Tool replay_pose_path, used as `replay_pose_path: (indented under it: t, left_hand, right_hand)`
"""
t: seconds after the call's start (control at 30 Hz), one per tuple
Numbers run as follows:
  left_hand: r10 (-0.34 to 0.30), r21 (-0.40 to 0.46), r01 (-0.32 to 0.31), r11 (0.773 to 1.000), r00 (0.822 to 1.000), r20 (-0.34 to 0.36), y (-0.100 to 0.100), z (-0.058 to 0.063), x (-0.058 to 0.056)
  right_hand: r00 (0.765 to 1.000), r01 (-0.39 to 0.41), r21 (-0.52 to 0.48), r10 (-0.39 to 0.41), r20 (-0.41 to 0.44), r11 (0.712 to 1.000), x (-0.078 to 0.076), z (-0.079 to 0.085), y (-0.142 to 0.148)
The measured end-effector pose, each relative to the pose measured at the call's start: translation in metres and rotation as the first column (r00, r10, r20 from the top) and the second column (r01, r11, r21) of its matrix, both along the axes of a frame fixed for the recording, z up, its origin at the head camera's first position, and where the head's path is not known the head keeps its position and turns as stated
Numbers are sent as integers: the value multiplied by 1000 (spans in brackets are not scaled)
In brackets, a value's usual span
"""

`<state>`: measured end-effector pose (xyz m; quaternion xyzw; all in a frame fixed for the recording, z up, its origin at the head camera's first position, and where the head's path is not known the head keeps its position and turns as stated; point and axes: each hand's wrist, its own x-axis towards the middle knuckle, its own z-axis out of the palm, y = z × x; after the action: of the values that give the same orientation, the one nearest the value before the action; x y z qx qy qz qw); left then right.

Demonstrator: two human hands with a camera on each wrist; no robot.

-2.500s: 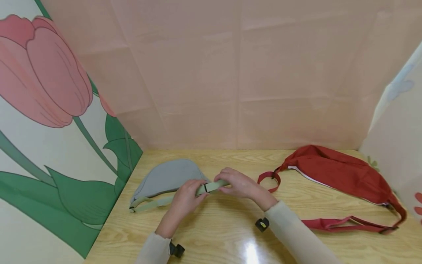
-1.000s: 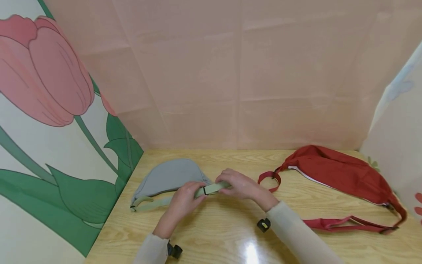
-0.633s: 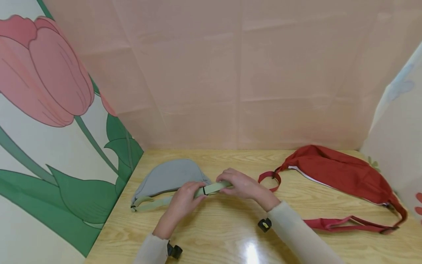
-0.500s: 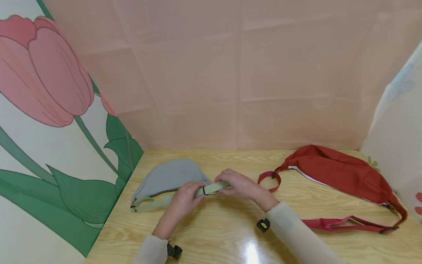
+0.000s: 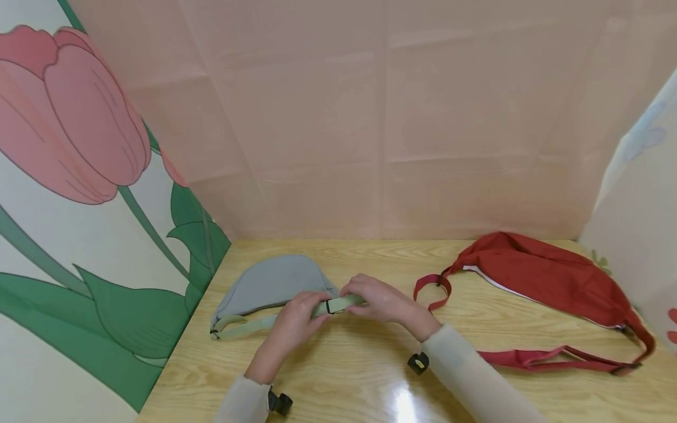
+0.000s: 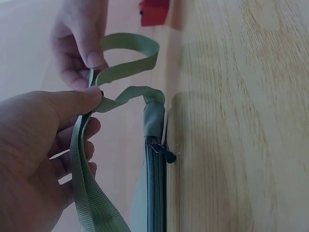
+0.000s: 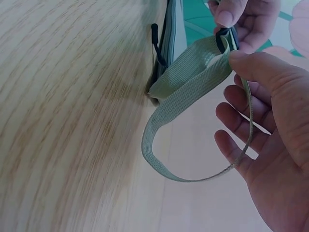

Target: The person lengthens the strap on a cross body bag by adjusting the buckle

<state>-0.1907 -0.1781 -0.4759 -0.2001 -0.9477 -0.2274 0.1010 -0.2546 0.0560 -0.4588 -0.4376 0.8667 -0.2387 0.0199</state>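
L hand [image 5: 297, 317] pinches the green strap [image 5: 346, 302] btwn thumb & index at a small black slider [image 5: 328, 306], other fingers loosely bent behind it. R hand [image 5: 385, 301] pinches the strap just right of the slider, also thumb & index; its other fingers part-bent & spread, per R wrist view. Hands nearly meet, strap span short btwn them, both held above the desk [image 5: 338, 367]. Strap belongs to the grey bag [image 5: 277, 282], which lies on the desk left of ctr, curved edge to the back; its R end is just behind the hands. From the bag's L end the strap runs along the front to L hand. R wrist view: strap hangs in a big loose loop, one side crossing R hand's fingers. L wrist view: zip on the bag w/ dark pull [image 6: 164, 151] near the strap end. Red bag [image 5: 539, 276] on the desk's R side, well apart from the grey one; its red strap [image 5: 534, 358] lies along the front, w/ a curl by its L end. Pink sheet [image 5: 370, 117] at back, tulip print [image 5: 90, 111] at L.
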Motion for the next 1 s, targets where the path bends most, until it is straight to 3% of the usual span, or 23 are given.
replay_pose_path:
  t: [0.6, 1.0]
  left_hand:
    - [11, -13, -11, 1000, 1000, 1, -4, 3, 3]
    - [-29, -42, 30, 999, 999, 32, -8, 2, 3]
  right_hand:
    - [997, 30, -2, -30, 74, 1000, 0, -6, 14]
    - [994, 5, 47, -10, 112, 999, -2, -10, 23]
